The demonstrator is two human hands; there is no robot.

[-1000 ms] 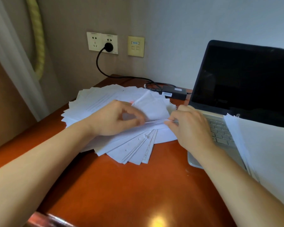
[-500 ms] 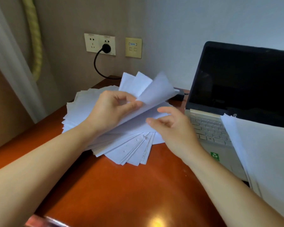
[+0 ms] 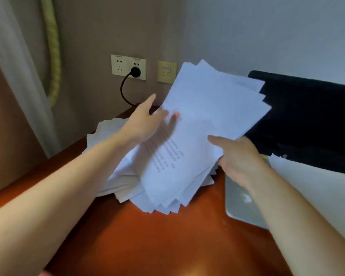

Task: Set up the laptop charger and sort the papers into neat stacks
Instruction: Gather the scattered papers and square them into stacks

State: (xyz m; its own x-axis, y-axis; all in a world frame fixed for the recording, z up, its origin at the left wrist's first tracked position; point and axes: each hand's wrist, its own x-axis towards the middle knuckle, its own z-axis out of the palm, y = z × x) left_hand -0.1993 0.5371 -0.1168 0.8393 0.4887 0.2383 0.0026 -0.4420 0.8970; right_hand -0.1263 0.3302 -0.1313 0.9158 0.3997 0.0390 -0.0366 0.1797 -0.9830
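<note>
papers (image 3: 207, 108) higher in right hand (image 3: 241, 159)

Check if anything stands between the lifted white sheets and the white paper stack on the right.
Nothing visible: only the right hand gripping the lifted white sheets lies toward the white paper stack.

right hand (image 3: 241, 158) grips paper sheaf (image 3: 207, 108) | left hand (image 3: 145, 122) flat on it

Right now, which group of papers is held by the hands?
The fanned bundle in the middle, raised before the laptop screen; the left pile lies on the desk, the right stack on the laptop.
</note>
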